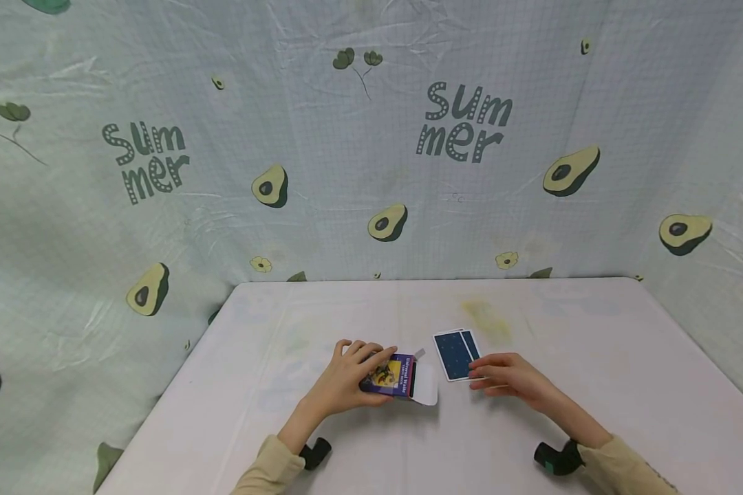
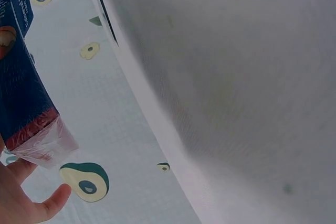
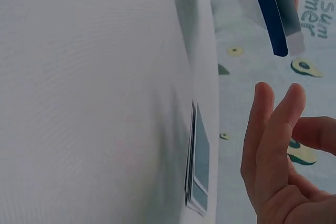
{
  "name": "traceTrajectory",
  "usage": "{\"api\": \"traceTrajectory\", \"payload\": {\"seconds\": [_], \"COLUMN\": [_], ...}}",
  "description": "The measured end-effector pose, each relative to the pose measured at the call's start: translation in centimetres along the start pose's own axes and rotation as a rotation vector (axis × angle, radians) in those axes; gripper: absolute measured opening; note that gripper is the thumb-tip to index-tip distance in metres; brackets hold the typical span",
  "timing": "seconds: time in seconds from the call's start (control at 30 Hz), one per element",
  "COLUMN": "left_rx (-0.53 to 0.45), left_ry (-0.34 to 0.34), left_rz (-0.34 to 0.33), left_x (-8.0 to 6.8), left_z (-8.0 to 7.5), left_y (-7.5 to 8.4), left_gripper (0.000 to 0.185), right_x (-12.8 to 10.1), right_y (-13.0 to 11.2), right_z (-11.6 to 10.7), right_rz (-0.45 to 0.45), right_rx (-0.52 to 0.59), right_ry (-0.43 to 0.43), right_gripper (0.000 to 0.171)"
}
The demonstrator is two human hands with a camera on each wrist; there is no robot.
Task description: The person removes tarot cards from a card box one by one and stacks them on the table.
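A small purple and blue card box (image 1: 393, 376) lies on the white table (image 1: 625, 357) with its white flap (image 1: 425, 385) open toward the right. My left hand (image 1: 353, 377) grips the box from the left, fingers curled over its top; in the left wrist view the box (image 2: 23, 87) sits against my palm. Two dark blue cards (image 1: 457, 353) lie fanned face down just right of the box. My right hand (image 1: 510, 377) hovers beside their near edge with straight fingers, holding nothing. The right wrist view shows the cards (image 3: 198, 166) flat on the table beyond my fingers (image 3: 273, 129).
A cloth backdrop (image 1: 371, 137) printed with avocados and the word "Summer" surrounds the table on three sides. A faint yellow stain (image 1: 486, 317) marks the table behind the cards. Black wrist camera mounts (image 1: 554, 459) sit on both forearms.
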State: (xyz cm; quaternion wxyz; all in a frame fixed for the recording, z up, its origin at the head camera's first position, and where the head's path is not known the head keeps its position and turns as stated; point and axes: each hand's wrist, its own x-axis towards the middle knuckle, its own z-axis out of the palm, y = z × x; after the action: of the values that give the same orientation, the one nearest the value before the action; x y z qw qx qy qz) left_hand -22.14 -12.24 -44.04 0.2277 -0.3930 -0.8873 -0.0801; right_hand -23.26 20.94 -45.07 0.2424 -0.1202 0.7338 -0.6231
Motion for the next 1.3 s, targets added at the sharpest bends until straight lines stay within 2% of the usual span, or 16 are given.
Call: {"api": "traceTrajectory", "payload": {"seconds": [0.2, 0.53, 0.97, 1.3], "left_rx": [0.01, 0.023, 0.05, 0.058], "left_ry": [-0.005, -0.016, -0.026, -0.041], "left_rz": [0.001, 0.002, -0.001, 0.01], "left_x": [0.0, 0.3, 0.3, 0.3], "left_z": [0.0, -0.2, -0.3, -0.3], "left_y": [0.1, 0.6, 0.7, 0.9], "left_gripper": [0.078, 0.078, 0.074, 0.073], "right_x": [0.5, 1.3, 1.6, 1.5], "right_y": [-0.9, -1.9, -3.2, -3.8], "right_z": [1.6, 4.1, 4.6, 4.8], "right_rz": [-0.027, -0.029, -0.027, -0.034], "right_rx": [-0.077, -0.117, -0.127, -0.134], "right_ry": [-0.031, -0.062, -0.006, 0.001], "right_gripper": [0.052, 0.047, 0.038, 0.041]}}
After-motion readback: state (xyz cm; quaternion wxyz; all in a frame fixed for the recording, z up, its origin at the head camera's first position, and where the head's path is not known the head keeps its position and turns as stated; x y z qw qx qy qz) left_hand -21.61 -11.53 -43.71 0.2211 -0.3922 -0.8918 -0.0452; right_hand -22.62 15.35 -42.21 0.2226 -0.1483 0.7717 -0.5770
